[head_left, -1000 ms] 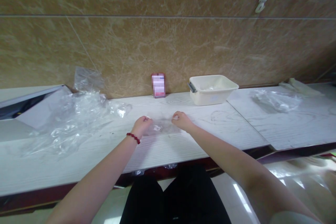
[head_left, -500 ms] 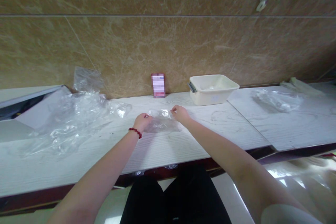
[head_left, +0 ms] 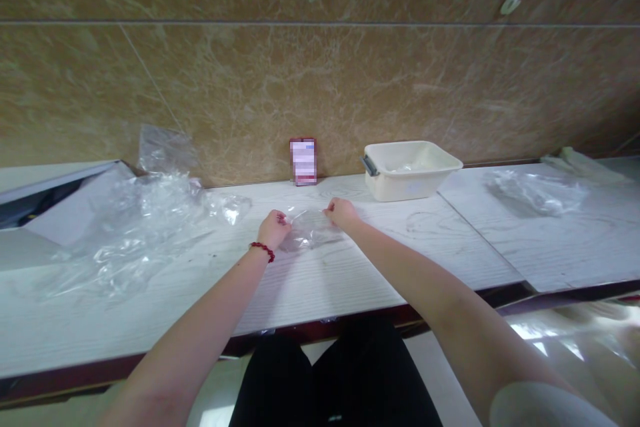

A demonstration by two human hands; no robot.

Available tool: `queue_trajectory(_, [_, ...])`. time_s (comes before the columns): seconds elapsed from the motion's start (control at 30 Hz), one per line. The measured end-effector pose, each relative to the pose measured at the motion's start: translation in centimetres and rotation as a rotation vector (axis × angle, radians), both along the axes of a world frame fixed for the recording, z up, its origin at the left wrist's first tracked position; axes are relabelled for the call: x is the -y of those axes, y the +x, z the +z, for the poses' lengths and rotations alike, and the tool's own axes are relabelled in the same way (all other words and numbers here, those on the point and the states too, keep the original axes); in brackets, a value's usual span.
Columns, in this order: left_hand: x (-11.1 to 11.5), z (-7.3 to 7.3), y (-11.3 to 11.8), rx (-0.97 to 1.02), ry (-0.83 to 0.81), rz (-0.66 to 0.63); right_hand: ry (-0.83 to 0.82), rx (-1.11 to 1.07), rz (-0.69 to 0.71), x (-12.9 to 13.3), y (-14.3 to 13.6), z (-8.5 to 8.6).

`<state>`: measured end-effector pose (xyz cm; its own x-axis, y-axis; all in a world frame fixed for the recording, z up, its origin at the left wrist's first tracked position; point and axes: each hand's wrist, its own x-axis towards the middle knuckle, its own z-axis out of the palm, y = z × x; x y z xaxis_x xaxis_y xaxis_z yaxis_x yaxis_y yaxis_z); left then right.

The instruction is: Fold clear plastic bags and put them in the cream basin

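Note:
A clear plastic bag is stretched between my two hands, just over the white wood-grain table. My left hand, with a red bead bracelet at the wrist, pinches the bag's left upper corner. The opposite upper corner is pinched by my right hand. Beyond my hands a phone with a lit, blurred screen leans upright against the wall. A cream plastic tub with a grey handle stands right of my right hand, and some clear plastic lies inside it.
A heap of clear plastic bags spreads over the table at left, beside an open white box with something dark inside. More clear plastic lies at far right near a pale cloth-like item. A brown marbled wall bounds the back.
The bag's shape has shifted between my hands, its upper edge now creased and sagging more. My left hand has moved up slightly. Both hands keep their pinch.

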<state>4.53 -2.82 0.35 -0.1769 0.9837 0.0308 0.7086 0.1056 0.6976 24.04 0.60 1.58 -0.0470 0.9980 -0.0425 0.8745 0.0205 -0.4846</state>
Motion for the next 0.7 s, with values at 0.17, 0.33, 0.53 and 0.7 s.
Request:
queue_trajectory(0.17, [0.1,0.0,0.1,0.081,0.031,-0.024,-0.004,0.003,-0.006,-0.3,-0.3,0.1])
queue_trajectory(0.33, [1.1,-0.3,-0.1,0.296,0.06,0.035,-0.024,-0.002,-0.012,-0.4,-0.3,0.1])
queue_trajectory(0.53, [4.0,0.2,-0.4,0.533,0.03,0.043,-0.025,0.019,-0.011,-0.4,-0.3,-0.2])
queue_trajectory(0.7, [5.9,0.7,0.4,0.63,-0.02,0.088,-0.02,0.021,-0.013,-0.3,-0.4,-0.3])
